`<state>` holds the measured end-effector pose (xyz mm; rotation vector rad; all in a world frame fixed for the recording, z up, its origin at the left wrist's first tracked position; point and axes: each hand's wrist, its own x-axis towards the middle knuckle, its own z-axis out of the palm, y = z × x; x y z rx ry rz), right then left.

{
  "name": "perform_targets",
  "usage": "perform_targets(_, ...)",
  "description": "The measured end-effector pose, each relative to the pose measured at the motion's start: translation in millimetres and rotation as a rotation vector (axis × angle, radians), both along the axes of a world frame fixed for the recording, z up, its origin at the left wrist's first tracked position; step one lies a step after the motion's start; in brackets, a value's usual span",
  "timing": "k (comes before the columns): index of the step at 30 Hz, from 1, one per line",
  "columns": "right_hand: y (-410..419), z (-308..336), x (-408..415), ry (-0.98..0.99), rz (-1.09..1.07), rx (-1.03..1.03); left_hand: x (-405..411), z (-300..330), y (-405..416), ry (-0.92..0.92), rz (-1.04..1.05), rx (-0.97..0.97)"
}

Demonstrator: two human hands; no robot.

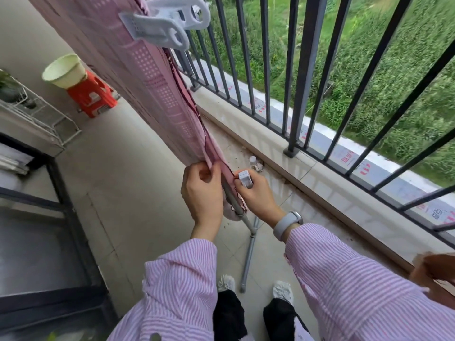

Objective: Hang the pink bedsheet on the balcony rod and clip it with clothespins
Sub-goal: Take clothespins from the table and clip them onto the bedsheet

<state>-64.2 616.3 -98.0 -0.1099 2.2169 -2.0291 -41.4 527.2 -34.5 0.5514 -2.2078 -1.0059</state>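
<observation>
The pink bedsheet (147, 77) hangs draped over a metal rod (232, 200) that runs from the top left down toward me. A large white clothespin (167, 23) is clamped on the sheet near the top. My left hand (203, 190) pinches the sheet's near edge against the rod. My right hand (256, 195) holds a small white clothespin (245, 178) just right of that edge, touching the sheet's dark-stitched hem. The rod's end and stand leg (248, 257) show below my hands.
The black balcony railing (302, 77) runs along the right above a pale ledge (307, 168), with grass beyond. A red stool (92, 96) carrying a pale bucket (65, 70) stands at the far left. A white wire rack (41, 114) and a dark glass-topped frame (59, 190) are on the left.
</observation>
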Motion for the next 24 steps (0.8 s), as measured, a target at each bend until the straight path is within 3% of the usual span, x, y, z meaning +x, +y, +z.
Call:
perform_targets(6,5.7,1.0,0.3,0.012,-0.023,0.012,7.2,-6.8,0.1,-0.02,0.05,-0.044)
perform_targets(13,-4.6,-6.2,9.4,0.022,0.005,-0.003,23.4,-22.1,-8.3,-0.249,-0.135,0.18)
perform_targets(19,-10.6,-11.8,13.8,-0.002,0.016,-0.003,18.8,-11.5,-14.5,-0.296,-0.214,0.223)
perform_targets(24,-9.0,-9.6,16.2,-0.006,0.063,-0.01,8.2,-2.3,-14.5,-0.294,-0.1,-0.013)
